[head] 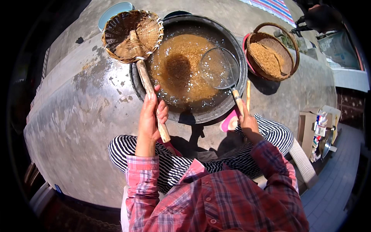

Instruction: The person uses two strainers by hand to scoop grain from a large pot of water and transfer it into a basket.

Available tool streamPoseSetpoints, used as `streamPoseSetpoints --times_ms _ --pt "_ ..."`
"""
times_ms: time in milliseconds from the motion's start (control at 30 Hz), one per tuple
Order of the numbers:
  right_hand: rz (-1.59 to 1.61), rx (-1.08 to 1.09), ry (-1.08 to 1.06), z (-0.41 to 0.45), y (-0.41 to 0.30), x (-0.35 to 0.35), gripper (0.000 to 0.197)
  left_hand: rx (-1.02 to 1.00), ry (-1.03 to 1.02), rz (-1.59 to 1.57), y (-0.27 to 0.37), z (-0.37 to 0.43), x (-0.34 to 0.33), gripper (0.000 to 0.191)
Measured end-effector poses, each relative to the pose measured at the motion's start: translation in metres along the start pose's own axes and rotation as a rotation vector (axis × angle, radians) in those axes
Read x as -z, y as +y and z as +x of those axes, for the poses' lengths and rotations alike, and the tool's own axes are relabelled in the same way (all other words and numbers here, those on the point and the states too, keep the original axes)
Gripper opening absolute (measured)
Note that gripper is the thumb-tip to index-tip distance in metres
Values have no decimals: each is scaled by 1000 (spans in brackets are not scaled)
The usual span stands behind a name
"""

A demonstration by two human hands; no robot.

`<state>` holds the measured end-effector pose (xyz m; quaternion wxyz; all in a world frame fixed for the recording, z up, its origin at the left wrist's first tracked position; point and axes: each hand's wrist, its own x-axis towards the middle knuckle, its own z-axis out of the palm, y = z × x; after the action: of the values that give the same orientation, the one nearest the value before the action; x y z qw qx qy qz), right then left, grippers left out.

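Observation:
My left hand grips the wooden handle of a woven wicker scoop, whose bowl is raised over the left rim of a large dark basin. Inside the basin, golden grain lies in water, and the scoop's round shadow falls on it. My right hand is closed around the wooden handle of a round wire-mesh strainer. The mesh is at the right side of the water; whether it dips under the surface I cannot tell.
A handled wicker basket of grain stands right of the basin on something pink-red. A light-blue tub is behind the scoop. A stick stands by my right hand. A cardboard box with packets sits right, and a striped sheet lies beyond.

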<state>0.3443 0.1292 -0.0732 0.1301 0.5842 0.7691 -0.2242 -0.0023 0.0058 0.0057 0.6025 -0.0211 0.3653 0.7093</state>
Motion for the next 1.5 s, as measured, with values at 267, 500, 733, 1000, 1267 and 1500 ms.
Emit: streamPoseSetpoints --times_ms 267,500,733,1000,1267,1500 --pt "234 213 -128 -46 -53 -76 75 24 149 198 -4 -3 11 30" --pt "1097 -206 -513 8 -157 -99 75 88 299 347 -15 1 18 24" --pt "1333 -75 -406 65 -167 -70 76 105 341 461 -19 -2 36 15" --pt "836 29 -63 39 -126 -8 74 178 367 566 -42 13 41 11" --pt "189 206 420 -22 -109 0 78 402 120 259 -83 42 13 11" --pt "228 150 427 -43 -97 -37 75 493 17 131 -99 48 19 14"
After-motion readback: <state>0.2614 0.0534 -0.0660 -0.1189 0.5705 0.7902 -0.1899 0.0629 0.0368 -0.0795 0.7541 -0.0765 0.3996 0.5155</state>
